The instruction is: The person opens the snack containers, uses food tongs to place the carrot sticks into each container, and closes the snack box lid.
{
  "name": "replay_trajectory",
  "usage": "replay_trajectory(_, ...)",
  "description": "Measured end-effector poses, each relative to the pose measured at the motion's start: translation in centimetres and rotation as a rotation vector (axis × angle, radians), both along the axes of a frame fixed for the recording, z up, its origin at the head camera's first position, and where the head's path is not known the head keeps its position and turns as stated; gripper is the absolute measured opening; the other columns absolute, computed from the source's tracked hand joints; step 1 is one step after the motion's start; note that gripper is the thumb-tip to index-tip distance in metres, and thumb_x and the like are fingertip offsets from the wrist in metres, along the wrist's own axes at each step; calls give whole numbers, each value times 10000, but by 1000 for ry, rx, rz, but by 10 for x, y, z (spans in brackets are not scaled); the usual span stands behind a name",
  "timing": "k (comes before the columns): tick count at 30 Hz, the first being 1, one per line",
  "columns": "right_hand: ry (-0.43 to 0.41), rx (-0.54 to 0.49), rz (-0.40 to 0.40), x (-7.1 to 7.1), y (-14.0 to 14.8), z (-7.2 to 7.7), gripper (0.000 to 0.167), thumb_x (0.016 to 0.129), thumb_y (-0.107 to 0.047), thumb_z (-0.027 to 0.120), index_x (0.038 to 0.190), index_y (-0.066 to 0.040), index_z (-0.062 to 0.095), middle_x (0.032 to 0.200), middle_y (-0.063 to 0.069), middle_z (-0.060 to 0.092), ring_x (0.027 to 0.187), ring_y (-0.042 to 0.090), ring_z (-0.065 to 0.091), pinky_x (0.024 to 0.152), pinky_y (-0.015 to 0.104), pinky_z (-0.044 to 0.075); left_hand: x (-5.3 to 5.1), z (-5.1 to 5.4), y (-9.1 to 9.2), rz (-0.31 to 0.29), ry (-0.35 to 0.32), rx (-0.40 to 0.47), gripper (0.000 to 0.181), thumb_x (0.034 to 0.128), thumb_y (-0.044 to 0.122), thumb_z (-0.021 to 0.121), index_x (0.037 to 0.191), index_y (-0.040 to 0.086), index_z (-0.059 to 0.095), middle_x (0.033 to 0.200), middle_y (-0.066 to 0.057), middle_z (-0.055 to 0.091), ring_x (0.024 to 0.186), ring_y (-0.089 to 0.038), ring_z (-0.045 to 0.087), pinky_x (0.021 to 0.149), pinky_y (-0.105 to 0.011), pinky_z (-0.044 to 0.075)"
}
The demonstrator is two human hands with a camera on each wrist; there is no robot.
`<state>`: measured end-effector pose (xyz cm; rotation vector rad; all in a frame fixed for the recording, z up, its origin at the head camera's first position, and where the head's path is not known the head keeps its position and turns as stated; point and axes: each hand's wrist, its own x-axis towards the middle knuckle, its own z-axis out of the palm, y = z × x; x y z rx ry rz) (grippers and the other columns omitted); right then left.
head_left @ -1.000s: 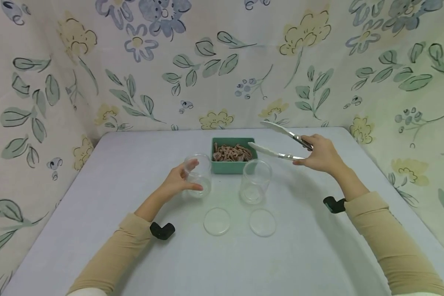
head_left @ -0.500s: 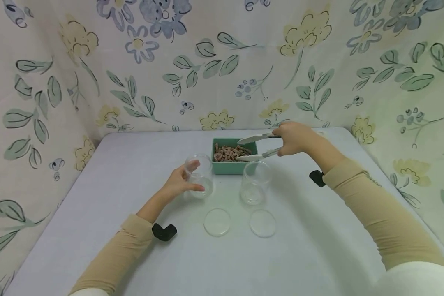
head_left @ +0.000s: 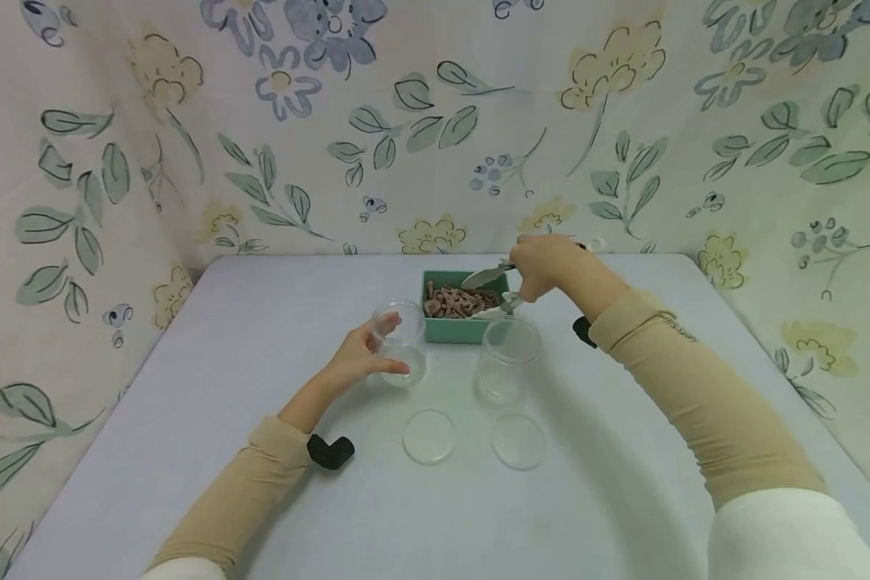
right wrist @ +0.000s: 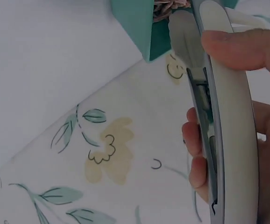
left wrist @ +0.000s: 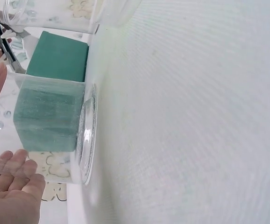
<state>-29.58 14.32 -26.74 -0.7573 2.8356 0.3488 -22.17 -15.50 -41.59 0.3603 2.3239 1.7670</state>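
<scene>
In the head view my left hand (head_left: 355, 357) holds a clear, see-through jar (head_left: 408, 332) upright, thumb on the near side and fingers on the far side. The left wrist view shows the jar's base rim (left wrist: 89, 135) at the white tabletop. My right hand (head_left: 548, 264) grips a pair of tongs (head_left: 484, 278), palm over the handles. The tongs' arms are spread, their white tips over a green box (head_left: 451, 331). Inside it lie brown, dried-looking strips (head_left: 452, 302). In the right wrist view, thumb and fingers press the tongs' pale handle (right wrist: 235, 121) from opposite sides.
A second clear jar (head_left: 509, 366) stands in front of the box's right end, close below the tongs. Two clear round lids (head_left: 429, 437) lie side by side nearer me on the white table (head_left: 435, 524). A floral cloth (head_left: 435, 161) hangs behind the table.
My right hand has moved left with the tongs, bringing their tips from beside the box to over and into it. The left hand stays on its jar; the view has shifted slightly.
</scene>
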Motion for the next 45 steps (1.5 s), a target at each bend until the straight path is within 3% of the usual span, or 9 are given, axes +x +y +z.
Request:
replay_trajectory(2, 31, 27, 24, 1, -4, 0, 256, 735, -254, 780, 860, -56, 676, 1022, 145, 604, 808, 271, 566, 677, 439, 538, 0, 0, 0, -3, -4, 3, 867, 722, 38, 854, 1459, 28, 397, 1514, -187, 367, 1426, -327, 272, 1169, -463, 194)
replay_trajectory(5, 66, 44, 43, 4, -6, -2, 351, 706, -344, 843, 836, -61, 680, 993, 134, 618, 821, 269, 586, 697, 443, 554, 1, 1, 0, -4, -7, 6, 855, 724, 24, 848, 1455, 30, 403, 1514, -185, 368, 1426, -326, 274, 1168, -465, 195)
replay_trajectory(8, 68, 40, 38, 5, -7, -3, 415, 692, -396, 865, 848, -57, 683, 994, 129, 625, 850, 277, 600, 713, 446, 559, 1, 1, 0, -7, -4, 7, 850, 728, 11, 840, 1455, 23, 401, 1511, -195, 367, 1422, -337, 278, 1164, -480, 201)
replay_trajectory(12, 53, 17, 25, 3, -4, -7, 375, 709, -373, 855, 801, -67, 659, 962, 113, 628, 816, 262, 594, 676, 421, 550, 0, 0, -1, -11, 2, 6, 862, 725, 29, 847, 1459, 22, 394, 1512, -200, 362, 1422, -347, 274, 1160, -495, 203)
replay_trajectory(18, 44, -64, 12, 4, 11, -20, 376, 717, -326, 840, 889, -27, 690, 924, 106, 634, 824, 275, 604, 714, 432, 552, 0, 0, 0, -25, 31, 1, 888, 698, 146, 887, 1448, 64, 419, 1506, -201, 374, 1417, -354, 282, 1156, -504, 208)
replay_trajectory(23, 83, -108, 36, 8, 21, -29, 430, 719, -324, 820, 992, -5, 727, 892, 100, 651, 799, 267, 604, 672, 410, 548, -1, -1, 1, -19, 3, 9, 868, 721, 55, 855, 1460, 45, 399, 1517, -192, 359, 1429, -338, 261, 1166, -492, 185)
replay_trajectory(27, 112, -126, 44, 10, 22, -33, 392, 731, -302, 792, 1005, -27, 737, 881, 90, 653, 759, 252, 592, 619, 394, 534, -3, -1, 1, -5, -13, 8, 852, 732, 8, 832, 1461, 32, 393, 1520, -185, 357, 1433, -329, 256, 1166, -491, 185)
replay_trajectory(38, 137, -215, 67, 18, 25, -41, 124, 727, -160, 708, 803, -62, 702, 744, 51, 581, 620, 196, 434, 484, 304, 362, -1, 1, 1, -3, 1, 0, 855, 734, 19, 835, 1460, 15, 384, 1518, -190, 358, 1429, -339, 260, 1156, -519, 197)
replay_trajectory(45, 162, -224, 114, 17, 30, -41, 169, 719, -176, 716, 836, -55, 723, 774, 72, 625, 617, 211, 498, 531, 371, 484, 0, 3, 1, 1, 2, -11, 840, 736, 11, 829, 1456, 22, 397, 1514, -191, 363, 1427, -337, 265, 1166, -503, 178)
